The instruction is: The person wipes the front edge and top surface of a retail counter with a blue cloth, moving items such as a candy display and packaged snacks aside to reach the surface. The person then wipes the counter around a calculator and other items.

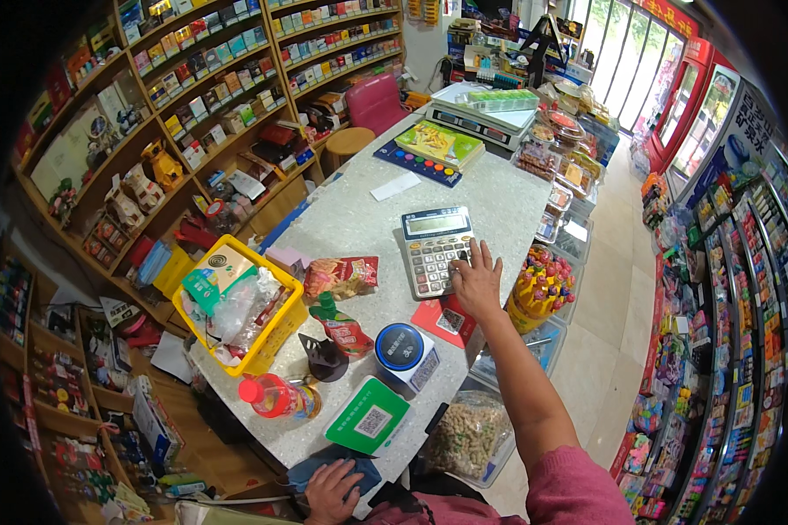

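Note:
My right hand [479,284] reaches across the pale speckled counter [341,219], its fingers spread over the keys of a silver calculator [431,254]. One fingertip seems to rest on the right side of the keypad. My left hand [333,492] lies flat on a dark blue cloth-like thing [311,471] at the counter's near edge. Between the hands stand a green code sign [368,418] and a white box with a round blue top [403,354]. A red code card [446,320] lies just below the calculator.
A yellow basket [291,325] of packets sits at the left, near a red-capped bottle [267,395], a red snack bag [341,276] and a green-capped pouch [341,324]. Lollipops [543,284] stand in a yellow tub at the right. A scale [473,122] is at the far end.

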A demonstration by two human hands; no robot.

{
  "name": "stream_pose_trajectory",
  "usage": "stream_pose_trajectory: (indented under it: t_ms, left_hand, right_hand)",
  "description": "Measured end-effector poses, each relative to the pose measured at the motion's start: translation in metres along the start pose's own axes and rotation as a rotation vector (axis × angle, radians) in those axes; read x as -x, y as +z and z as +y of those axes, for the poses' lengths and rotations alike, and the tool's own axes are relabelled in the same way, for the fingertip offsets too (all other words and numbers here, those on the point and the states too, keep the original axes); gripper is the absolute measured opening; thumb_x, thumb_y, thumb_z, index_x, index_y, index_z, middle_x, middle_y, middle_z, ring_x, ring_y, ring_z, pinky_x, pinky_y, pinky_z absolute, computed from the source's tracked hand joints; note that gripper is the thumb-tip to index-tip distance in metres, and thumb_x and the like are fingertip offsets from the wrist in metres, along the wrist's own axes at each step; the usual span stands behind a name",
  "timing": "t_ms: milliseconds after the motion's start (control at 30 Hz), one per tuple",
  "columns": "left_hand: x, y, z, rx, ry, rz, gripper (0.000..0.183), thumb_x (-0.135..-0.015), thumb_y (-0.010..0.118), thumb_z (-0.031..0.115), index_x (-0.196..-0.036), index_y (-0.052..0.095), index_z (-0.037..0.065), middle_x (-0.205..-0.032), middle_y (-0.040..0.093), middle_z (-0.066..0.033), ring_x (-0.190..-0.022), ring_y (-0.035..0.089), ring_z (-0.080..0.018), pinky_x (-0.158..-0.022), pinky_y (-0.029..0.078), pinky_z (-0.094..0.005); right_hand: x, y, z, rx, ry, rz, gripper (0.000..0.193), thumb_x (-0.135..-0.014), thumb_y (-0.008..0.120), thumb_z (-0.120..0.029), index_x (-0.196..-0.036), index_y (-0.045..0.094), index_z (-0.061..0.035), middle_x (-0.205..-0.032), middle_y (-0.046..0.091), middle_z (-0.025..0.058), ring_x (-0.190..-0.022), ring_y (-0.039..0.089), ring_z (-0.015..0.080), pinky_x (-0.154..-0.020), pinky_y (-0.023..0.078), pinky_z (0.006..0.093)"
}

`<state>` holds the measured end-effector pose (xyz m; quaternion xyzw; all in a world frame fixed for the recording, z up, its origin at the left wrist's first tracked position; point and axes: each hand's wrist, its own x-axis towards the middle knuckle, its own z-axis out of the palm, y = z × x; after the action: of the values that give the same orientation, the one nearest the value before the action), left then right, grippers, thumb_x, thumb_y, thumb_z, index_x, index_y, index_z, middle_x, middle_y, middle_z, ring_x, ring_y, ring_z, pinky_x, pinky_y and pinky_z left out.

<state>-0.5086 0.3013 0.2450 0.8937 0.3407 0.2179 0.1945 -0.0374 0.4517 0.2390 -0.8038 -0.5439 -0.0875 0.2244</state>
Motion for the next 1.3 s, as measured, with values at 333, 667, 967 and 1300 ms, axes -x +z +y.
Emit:
stream_pose_trajectory:
  t_ms: [333, 667, 967, 1300]
  left_hand:
    - [0.002, 0.002, -0.002, 0.003, -0.008, -0.006, 0.024, -0.079, 0.066, 0.026, -0.101, 0.072, 0.018, -0.118, 0.067, -0.0060, -0.112, 0.062, -0.0305, -0.094, 0.047, -0.0495]
    - [0.003, 0.002, -0.004, 0.010, -0.017, -0.019, 0.023, -0.079, 0.065, 0.027, -0.100, 0.072, 0.018, -0.118, 0.067, -0.0059, -0.111, 0.062, -0.0310, -0.093, 0.047, -0.0504]
    - [0.003, 0.001, -0.004, 0.001, -0.017, -0.010, 0.023, -0.079, 0.064, 0.027, -0.099, 0.072, 0.018, -0.117, 0.068, -0.0072, -0.110, 0.063, -0.0312, -0.094, 0.047, -0.0505]
    - [0.004, 0.004, -0.005, -0.018, 0.018, -0.005, 0.024, -0.077, 0.065, 0.023, -0.099, 0.072, 0.017, -0.118, 0.067, -0.0068, -0.111, 0.062, -0.0318, -0.094, 0.046, -0.0500]
  right_hand:
    - [0.002, 0.005, -0.006, -0.045, -0.086, 0.038, 0.038, -0.085, 0.057, -0.025, -0.122, 0.063, -0.0158, -0.152, 0.032, 0.0196, -0.144, 0.025, 0.0386, -0.111, 0.017, 0.0683]
    - [0.002, 0.008, -0.010, -0.034, -0.082, 0.002, 0.036, -0.085, 0.057, -0.024, -0.119, 0.064, -0.0152, -0.152, 0.033, 0.0207, -0.144, 0.024, 0.0392, -0.108, 0.020, 0.0702]
    - [0.023, -0.006, -0.027, -0.093, -0.145, 0.072, 0.032, -0.081, 0.061, -0.020, -0.112, 0.068, -0.0169, -0.150, 0.036, 0.0196, -0.142, 0.027, 0.0392, -0.109, 0.021, 0.0685]
    - [0.049, 0.000, -0.019, -0.157, 0.009, 0.165, 0.039, -0.078, 0.064, -0.014, -0.117, 0.065, -0.0180, -0.146, 0.041, 0.0187, -0.141, 0.031, 0.0369, -0.111, 0.019, 0.0649]
